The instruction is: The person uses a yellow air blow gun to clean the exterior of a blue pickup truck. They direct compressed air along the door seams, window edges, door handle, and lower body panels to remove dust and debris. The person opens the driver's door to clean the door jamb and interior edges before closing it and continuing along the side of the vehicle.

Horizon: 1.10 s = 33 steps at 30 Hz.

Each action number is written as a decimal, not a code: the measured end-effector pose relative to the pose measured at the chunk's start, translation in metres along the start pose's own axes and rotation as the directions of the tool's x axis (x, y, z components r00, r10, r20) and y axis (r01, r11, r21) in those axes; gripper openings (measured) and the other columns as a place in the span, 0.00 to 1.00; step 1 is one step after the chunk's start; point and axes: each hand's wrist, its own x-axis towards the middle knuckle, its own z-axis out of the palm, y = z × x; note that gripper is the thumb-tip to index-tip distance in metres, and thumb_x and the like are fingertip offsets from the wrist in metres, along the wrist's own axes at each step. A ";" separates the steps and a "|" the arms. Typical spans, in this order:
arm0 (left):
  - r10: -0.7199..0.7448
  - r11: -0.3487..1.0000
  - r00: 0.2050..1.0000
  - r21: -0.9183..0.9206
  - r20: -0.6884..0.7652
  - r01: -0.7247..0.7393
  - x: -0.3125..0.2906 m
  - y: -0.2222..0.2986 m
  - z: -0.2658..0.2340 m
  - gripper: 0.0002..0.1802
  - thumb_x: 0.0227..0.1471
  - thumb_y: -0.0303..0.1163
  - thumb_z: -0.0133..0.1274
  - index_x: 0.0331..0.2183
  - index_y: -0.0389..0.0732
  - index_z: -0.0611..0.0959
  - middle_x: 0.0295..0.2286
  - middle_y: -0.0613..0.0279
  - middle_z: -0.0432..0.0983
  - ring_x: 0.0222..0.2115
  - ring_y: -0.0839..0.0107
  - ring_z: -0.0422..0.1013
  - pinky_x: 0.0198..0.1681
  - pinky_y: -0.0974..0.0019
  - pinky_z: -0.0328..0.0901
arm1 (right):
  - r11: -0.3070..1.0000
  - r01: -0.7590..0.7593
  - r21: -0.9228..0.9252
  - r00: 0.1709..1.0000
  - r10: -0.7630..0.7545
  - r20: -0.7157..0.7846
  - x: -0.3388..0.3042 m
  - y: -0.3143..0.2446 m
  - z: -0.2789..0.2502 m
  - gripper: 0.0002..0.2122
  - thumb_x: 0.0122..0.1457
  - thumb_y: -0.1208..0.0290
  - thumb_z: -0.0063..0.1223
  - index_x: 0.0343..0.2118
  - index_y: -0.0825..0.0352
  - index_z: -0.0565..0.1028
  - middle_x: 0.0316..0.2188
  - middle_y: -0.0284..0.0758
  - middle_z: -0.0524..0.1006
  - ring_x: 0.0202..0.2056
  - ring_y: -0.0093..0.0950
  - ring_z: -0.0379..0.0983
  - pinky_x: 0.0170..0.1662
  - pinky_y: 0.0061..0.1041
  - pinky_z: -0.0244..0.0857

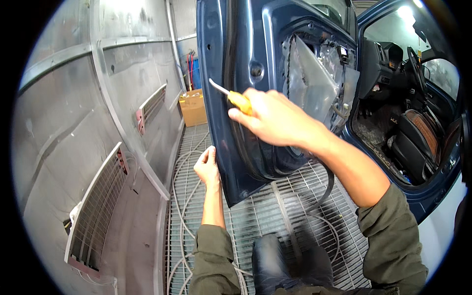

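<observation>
A dark blue car door [255, 29] stands open before me, its inner side bare of trim. My right hand [275, 118] is wrapped round the yellow handle of a hand tool with a bent metal shaft [220, 87], like a hooked screwdriver. The curved tip lies at the door's free edge; whether it touches the metal I cannot tell. Lower down, my left hand [207, 167] grips that same edge, thumb up along it and fingers curled, partly hidden. A black rubber seal [229, 59] runs down the door, and clear plastic sheeting [314, 73] covers its inner opening.
Metal wall panels [64, 118] with wire-grid vents [98, 211] stand on the left. A cardboard box [193, 109] sits behind the door. Grey hoses [179, 206] wind over the grated floor [255, 216]. At right, the car's doorway shows a seat [418, 142] and steering wheel [416, 69].
</observation>
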 end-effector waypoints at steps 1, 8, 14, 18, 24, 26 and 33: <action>0.011 1.000 1.000 -0.025 0.012 -0.011 0.002 0.002 0.005 0.14 0.52 0.33 0.61 0.38 0.33 0.84 0.26 0.71 0.77 0.22 0.84 0.62 0.25 0.77 0.56 | 0.999 0.006 -0.039 0.999 -0.008 -0.032 0.009 -0.001 -0.006 0.23 0.60 0.56 0.50 0.34 0.79 0.72 0.25 0.55 0.76 0.31 0.52 0.76 0.36 0.43 0.70; 0.080 0.987 0.994 0.132 0.077 -0.090 -0.020 -0.017 -0.028 0.16 0.54 0.32 0.58 0.41 0.31 0.83 0.36 0.59 0.80 0.36 0.76 0.73 0.42 0.72 0.67 | 0.993 -0.001 -0.117 0.943 -0.038 -0.332 0.053 -0.016 -0.025 0.21 0.61 0.58 0.49 0.35 0.79 0.72 0.26 0.54 0.77 0.33 0.50 0.77 0.37 0.42 0.71; 0.028 0.967 0.998 0.251 0.064 -0.044 -0.061 -0.064 -0.060 0.15 0.54 0.34 0.59 0.39 0.31 0.84 0.32 0.60 0.81 0.35 0.77 0.73 0.43 0.72 0.66 | 0.998 -0.020 -0.059 0.999 0.023 0.036 0.010 -0.004 0.017 0.21 0.60 0.58 0.50 0.33 0.78 0.73 0.26 0.54 0.77 0.32 0.50 0.76 0.36 0.43 0.71; 0.002 0.922 0.995 0.386 0.100 -0.041 -0.079 -0.088 -0.079 0.16 0.54 0.35 0.58 0.39 0.33 0.84 0.32 0.56 0.82 0.33 0.76 0.74 0.40 0.70 0.67 | 0.999 -0.046 0.001 0.989 0.045 0.141 -0.035 0.013 0.076 0.20 0.59 0.57 0.52 0.33 0.75 0.70 0.23 0.53 0.75 0.29 0.52 0.74 0.33 0.45 0.68; -0.053 0.869 0.995 0.494 0.086 0.004 -0.102 -0.109 -0.102 0.14 0.56 0.34 0.56 0.38 0.32 0.84 0.29 0.62 0.81 0.30 0.80 0.72 0.37 0.73 0.67 | 0.988 -0.144 0.059 0.955 0.124 0.269 -0.107 0.037 0.173 0.18 0.59 0.58 0.52 0.35 0.74 0.70 0.21 0.51 0.76 0.26 0.50 0.75 0.30 0.45 0.69; -0.087 0.848 0.993 0.529 0.085 0.029 -0.108 -0.130 -0.116 0.13 0.56 0.33 0.56 0.38 0.33 0.84 0.28 0.63 0.81 0.29 0.80 0.72 0.35 0.73 0.67 | 0.981 -0.178 0.080 0.944 0.147 0.295 -0.135 0.046 0.209 0.18 0.59 0.59 0.52 0.35 0.74 0.70 0.20 0.51 0.76 0.25 0.50 0.75 0.29 0.45 0.68; -0.342 0.783 0.922 0.598 0.182 0.172 -0.130 -0.161 -0.158 0.14 0.57 0.35 0.54 0.34 0.34 0.85 0.23 0.63 0.81 0.25 0.80 0.74 0.31 0.73 0.68 | 0.922 -0.354 0.154 0.817 0.225 0.531 -0.217 0.065 0.280 0.20 0.60 0.56 0.48 0.36 0.74 0.71 0.22 0.52 0.77 0.28 0.50 0.76 0.33 0.47 0.69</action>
